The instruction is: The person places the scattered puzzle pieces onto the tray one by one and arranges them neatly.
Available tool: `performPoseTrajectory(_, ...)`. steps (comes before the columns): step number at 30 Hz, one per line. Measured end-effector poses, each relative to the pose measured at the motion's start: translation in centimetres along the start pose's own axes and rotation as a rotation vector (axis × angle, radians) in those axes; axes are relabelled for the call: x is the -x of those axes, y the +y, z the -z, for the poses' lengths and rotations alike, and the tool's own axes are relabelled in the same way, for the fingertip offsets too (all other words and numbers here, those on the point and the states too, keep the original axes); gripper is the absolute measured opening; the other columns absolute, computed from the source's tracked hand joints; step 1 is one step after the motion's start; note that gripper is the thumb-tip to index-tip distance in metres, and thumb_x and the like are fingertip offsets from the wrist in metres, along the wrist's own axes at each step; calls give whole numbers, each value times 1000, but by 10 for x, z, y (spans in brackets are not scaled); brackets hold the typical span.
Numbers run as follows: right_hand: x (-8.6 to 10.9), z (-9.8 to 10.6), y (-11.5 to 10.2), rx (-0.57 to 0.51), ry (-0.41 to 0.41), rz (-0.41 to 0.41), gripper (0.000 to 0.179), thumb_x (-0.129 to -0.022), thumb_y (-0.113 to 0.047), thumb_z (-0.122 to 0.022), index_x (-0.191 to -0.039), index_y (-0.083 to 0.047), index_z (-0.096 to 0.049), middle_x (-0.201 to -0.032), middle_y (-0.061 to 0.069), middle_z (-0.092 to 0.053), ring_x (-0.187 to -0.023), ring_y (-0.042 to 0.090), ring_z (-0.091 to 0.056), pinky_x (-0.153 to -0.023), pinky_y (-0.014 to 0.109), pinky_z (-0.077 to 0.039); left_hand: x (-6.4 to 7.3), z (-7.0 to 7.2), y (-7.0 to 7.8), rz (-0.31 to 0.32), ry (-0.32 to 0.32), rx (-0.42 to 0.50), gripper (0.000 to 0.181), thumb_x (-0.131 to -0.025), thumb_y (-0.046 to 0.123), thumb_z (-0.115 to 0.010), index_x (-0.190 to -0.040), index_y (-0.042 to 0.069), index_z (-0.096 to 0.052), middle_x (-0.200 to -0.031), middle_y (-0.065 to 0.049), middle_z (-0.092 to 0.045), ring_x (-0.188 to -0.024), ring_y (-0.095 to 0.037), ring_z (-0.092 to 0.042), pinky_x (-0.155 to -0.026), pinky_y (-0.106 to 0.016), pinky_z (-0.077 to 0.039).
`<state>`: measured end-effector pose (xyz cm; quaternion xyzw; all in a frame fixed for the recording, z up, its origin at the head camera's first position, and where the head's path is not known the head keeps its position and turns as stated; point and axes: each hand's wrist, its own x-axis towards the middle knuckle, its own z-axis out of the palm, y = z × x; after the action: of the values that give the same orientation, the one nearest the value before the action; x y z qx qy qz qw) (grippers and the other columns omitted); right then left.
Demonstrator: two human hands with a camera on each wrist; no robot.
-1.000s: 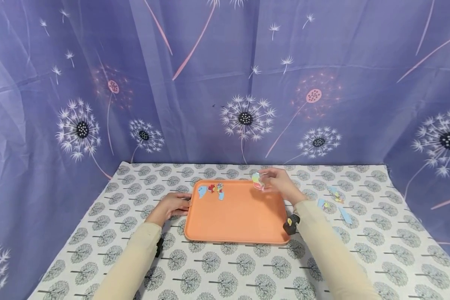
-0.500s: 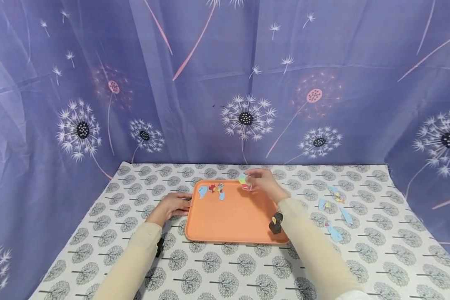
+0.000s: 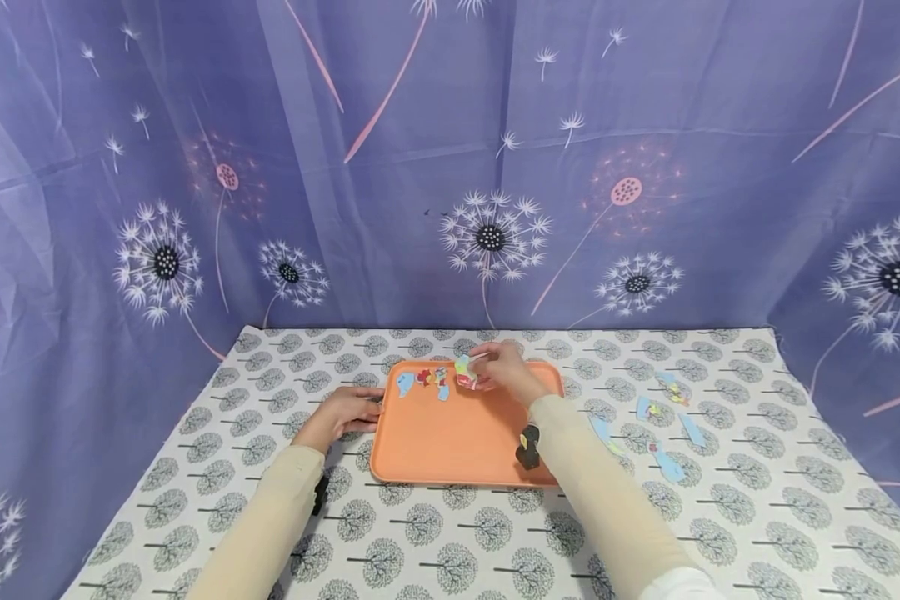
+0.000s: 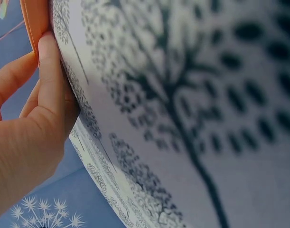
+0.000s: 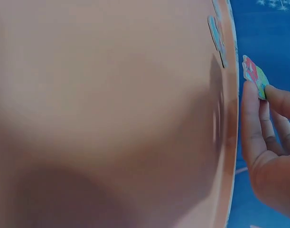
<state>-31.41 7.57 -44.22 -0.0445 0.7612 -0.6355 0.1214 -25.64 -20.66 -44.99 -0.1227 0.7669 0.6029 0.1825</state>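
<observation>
My right hand (image 3: 501,368) pinches a puzzle piece (image 3: 465,372) between thumb and fingertips, over the back part of the orange tray (image 3: 457,442). In the right wrist view the piece (image 5: 255,78) is flat, printed green, pink and blue, with an irregular edge. Joined or closely set puzzle pieces (image 3: 432,379), red, yellow and light blue, lie in the tray's back left corner beside a light blue piece (image 3: 406,383). My left hand (image 3: 342,411) holds the tray's left rim; in the left wrist view its thumb and fingers meet at the orange edge (image 4: 34,23).
Several loose puzzle pieces lie on the tree-print tablecloth (image 3: 450,567) right of the tray, among them a blue strip (image 3: 692,430) and a blue piece with red (image 3: 668,465). A purple dandelion curtain (image 3: 390,208) hangs behind the table.
My right hand has moved left across the back of the tray, bringing the puzzle piece closer to those in the corner. My left hand stays at the tray's rim.
</observation>
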Motion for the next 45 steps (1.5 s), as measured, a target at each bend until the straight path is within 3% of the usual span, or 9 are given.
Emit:
performPoseTrajectory(7,-2,-11,5,-34,-40,-61,28,-88,6,-61,-116,6,-60,-94,16,-64,-68,20,-62,-71,39,-63,2,0,-2,2,-9,3,49,-88,-5,-63,-136,-3,-51,-84,-15,-68,-67,-16,-67,-67,-28,-62)
performPoseTrajectory(17,-5,-14,10,-7,-10,-44,35,-83,14,-61,-117,11,-59,-106,25,-62,-74,24,-66,-68,39,-63,1,0,0,-10,-7,9,48,-88,-6,-62,-134,-4,-52,-83,-15,-68,-66,-16,-66,-66,-27,-62)
performPoseTrajectory(34,-6,-22,10,175,113,4,25,-75,13,-70,-99,9,-67,-81,18,-69,-59,19,-66,-56,29,-62,2,-1,2,5,-3,12,48,-88,-5,-63,-135,-3,-52,-79,-12,-68,-65,-15,-66,-66,-27,-62)
performPoseTrajectory(41,-6,-19,11,185,105,0,21,-77,11,-69,-98,9,-68,-78,18,-69,-55,18,-65,-54,29,-61,2,-1,2,3,-11,11,49,-88,-4,-63,-135,-3,-51,-80,-12,-68,-66,-15,-67,-68,-28,-62)
performPoseTrajectory(45,-7,-17,11,154,95,0,21,-80,9,-65,-101,9,-67,-85,19,-69,-58,19,-64,-57,30,-62,2,0,2,-1,-10,17,49,-88,-4,-63,-135,-4,-50,-81,-13,-69,-66,-15,-67,-66,-27,-62)
